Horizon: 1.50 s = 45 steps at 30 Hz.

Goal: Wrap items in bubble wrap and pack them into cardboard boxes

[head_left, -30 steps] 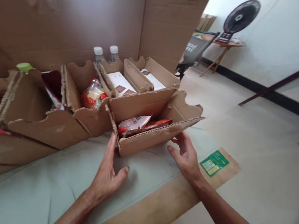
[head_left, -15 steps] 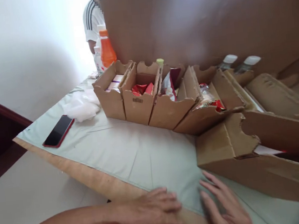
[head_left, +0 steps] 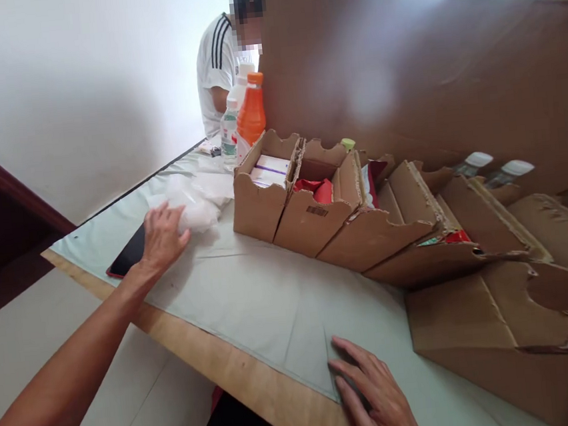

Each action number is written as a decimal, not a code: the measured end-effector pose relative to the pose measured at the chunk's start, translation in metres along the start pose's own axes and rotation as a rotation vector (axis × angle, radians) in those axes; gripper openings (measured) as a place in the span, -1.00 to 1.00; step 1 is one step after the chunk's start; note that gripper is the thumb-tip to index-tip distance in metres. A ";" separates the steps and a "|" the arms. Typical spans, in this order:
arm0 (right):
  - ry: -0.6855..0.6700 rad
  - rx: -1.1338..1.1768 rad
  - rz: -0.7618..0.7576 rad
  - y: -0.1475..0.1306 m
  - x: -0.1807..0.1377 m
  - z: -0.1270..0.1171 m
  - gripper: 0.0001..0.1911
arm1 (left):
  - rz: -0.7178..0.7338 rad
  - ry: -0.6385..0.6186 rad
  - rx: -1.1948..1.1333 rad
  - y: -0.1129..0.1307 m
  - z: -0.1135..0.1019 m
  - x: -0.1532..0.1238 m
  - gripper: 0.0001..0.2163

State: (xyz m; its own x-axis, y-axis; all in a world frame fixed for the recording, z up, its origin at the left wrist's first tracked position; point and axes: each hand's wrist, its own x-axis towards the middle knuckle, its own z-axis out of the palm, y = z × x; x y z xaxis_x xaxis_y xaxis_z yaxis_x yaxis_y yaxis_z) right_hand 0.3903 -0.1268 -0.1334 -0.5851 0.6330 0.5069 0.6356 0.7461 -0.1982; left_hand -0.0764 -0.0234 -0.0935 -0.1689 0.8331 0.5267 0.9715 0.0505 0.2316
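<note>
My left hand (head_left: 160,237) is stretched far out to the left, fingers spread, resting at the edge of a heap of clear plastic bags (head_left: 197,198) and over part of a dark phone (head_left: 127,257) with a red rim. My right hand (head_left: 376,395) lies flat and open on the pale green cloth (head_left: 252,303) near the table's front edge, just left of the nearest cardboard box (head_left: 496,333). Neither hand holds anything.
A row of open cardboard boxes (head_left: 314,213) with packets runs across the table before a tall cardboard wall (head_left: 427,85). An orange bottle (head_left: 251,117) and a clear bottle (head_left: 229,132) stand behind them. Another person in a white shirt (head_left: 217,65) sits at the far end.
My left hand has left the table's front edge and reached out left to the plastic bags and phone. My right hand stays flat on the cloth. The view has swung left.
</note>
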 end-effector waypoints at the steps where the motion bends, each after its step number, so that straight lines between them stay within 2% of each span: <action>1: -0.005 -0.010 -0.004 0.000 0.000 -0.001 -0.79 | 0.022 -0.017 0.003 0.000 0.004 0.001 -0.56; 5: -0.022 -0.041 -0.013 0.000 0.007 -0.001 -0.79 | 0.184 -0.106 -0.051 0.011 0.008 -0.011 -0.78; 7: -0.027 -0.042 -0.013 -0.002 0.014 0.002 -0.79 | 0.264 -0.154 -0.089 0.016 0.004 -0.015 -0.80; 9: -0.028 -0.038 -0.018 -0.004 0.020 0.006 -0.79 | 0.269 -0.124 -0.110 0.020 0.000 -0.008 -0.76; 13: -0.035 -0.027 -0.022 -0.008 0.030 0.012 -0.79 | 0.162 0.038 -0.113 0.029 0.008 0.043 -0.74; 15: -0.039 -0.022 -0.020 -0.010 0.032 0.012 -0.79 | 0.145 0.007 -0.180 0.035 0.022 0.076 -0.72; 17: -0.051 -0.018 -0.015 -0.012 0.032 0.011 -0.79 | 0.113 -0.040 -0.263 0.040 0.038 0.106 -0.78; 19: -0.069 -0.011 -0.004 -0.014 0.029 0.010 -0.78 | 0.046 -0.032 -0.316 0.042 0.047 0.128 -0.90; 20: -0.073 -0.008 0.004 -0.015 0.027 0.010 -0.78 | 0.007 -0.004 -0.333 0.040 0.047 0.136 -0.90; 23: -0.060 0.004 0.030 -0.018 0.024 0.011 -0.77 | -0.111 0.116 -0.413 0.031 0.028 0.153 -0.86; 26: -0.033 0.019 0.039 -0.019 0.024 0.012 -0.78 | -0.220 0.237 -0.558 0.022 -0.010 0.155 -0.83; 29: -0.024 0.048 0.033 -0.020 0.028 0.012 -0.78 | -0.258 0.330 -0.675 0.023 -0.050 0.140 -0.83; 33: -0.017 0.107 0.026 -0.022 0.038 0.009 -0.76 | -0.183 0.493 -0.862 0.044 -0.088 0.104 -0.90; 36: -0.014 0.136 0.026 -0.027 0.046 0.007 -0.76 | -0.194 0.446 -0.883 0.066 -0.103 0.086 -0.91; 39: -0.016 0.159 0.018 -0.033 0.049 0.004 -0.75 | -0.239 0.400 -0.905 0.083 -0.110 0.085 -0.97; 42: -0.017 0.174 0.036 -0.035 0.046 0.000 -0.75 | -0.174 0.447 -0.928 0.091 -0.116 0.093 -0.99; 45: -0.002 0.187 0.086 -0.033 0.038 -0.005 -0.75 | -0.129 0.360 -0.831 0.091 -0.121 0.090 -0.93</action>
State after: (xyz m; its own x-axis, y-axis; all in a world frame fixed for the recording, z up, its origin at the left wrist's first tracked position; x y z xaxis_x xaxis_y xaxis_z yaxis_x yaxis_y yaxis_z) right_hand 0.3494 -0.1285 -0.1036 -0.5338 0.6961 0.4801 0.5784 0.7147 -0.3931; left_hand -0.0229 -0.0103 0.0735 -0.4449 0.6190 0.6472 0.5328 -0.3979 0.7469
